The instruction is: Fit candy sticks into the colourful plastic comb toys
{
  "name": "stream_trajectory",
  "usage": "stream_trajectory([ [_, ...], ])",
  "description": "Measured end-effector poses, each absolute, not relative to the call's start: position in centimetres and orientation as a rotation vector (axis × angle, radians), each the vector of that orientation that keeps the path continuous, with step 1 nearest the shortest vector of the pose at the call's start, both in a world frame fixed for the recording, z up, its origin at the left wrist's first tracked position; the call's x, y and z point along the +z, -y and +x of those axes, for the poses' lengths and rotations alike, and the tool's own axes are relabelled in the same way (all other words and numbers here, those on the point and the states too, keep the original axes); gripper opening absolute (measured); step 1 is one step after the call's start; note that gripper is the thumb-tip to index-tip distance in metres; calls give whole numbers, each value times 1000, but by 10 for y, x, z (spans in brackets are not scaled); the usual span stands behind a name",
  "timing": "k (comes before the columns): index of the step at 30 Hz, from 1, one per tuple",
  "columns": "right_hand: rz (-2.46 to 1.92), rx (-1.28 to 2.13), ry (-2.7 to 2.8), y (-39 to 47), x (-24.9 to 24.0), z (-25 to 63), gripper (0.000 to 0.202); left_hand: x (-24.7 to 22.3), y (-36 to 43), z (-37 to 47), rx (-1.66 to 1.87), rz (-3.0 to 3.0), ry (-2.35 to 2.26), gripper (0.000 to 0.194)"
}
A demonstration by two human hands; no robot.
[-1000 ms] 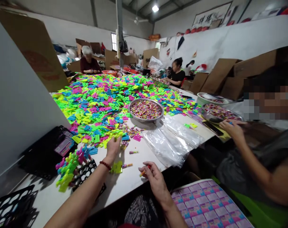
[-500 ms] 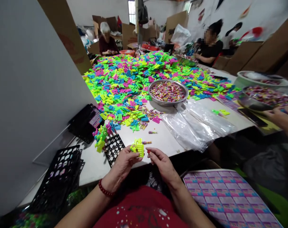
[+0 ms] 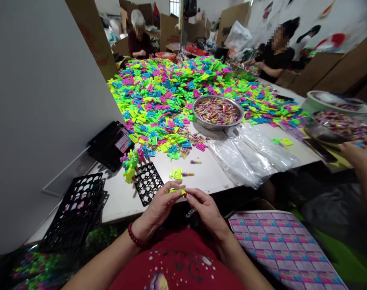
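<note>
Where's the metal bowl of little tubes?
In the head view, the bowl sits slightly right of centre on the white table, between the colourful pile and the clear bags.

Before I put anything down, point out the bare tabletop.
Left of the left hand, white tabletop lies bare between the black holder and lower tray stack; another patch lies between the loose tubes and clear bags. Crowded: farther back, where the bright plastic pile runs round the metal bowl's far side.

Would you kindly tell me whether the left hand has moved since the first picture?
Yes: the left hand has come back from the colourful pile towards the near edge of the table.
</note>
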State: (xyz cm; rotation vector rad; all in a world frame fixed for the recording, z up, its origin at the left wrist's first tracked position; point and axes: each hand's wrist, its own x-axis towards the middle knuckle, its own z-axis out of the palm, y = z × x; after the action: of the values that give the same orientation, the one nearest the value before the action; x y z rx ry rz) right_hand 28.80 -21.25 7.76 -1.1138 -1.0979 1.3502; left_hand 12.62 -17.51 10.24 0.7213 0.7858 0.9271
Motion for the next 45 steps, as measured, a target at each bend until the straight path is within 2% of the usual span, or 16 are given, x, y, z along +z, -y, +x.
stream_trajectory([
  [4,-1120,1473,930,216,73,288,24,98,174,122,904,683,-778,49],
  [8,-1082,1521,826,216,69,289,23,95,175,119,916,746,-825,57],
  [18,-1146,1549,856,215,67,294,26,95,175,107,740,986,-838,52],
  [26,-1081,1696,797,214,69,295,27,89,174,109,748,1100,-829,30],
  [45,-1055,1816,729,209,72,292,32,97,169,108,731,1095,-840,30],
])
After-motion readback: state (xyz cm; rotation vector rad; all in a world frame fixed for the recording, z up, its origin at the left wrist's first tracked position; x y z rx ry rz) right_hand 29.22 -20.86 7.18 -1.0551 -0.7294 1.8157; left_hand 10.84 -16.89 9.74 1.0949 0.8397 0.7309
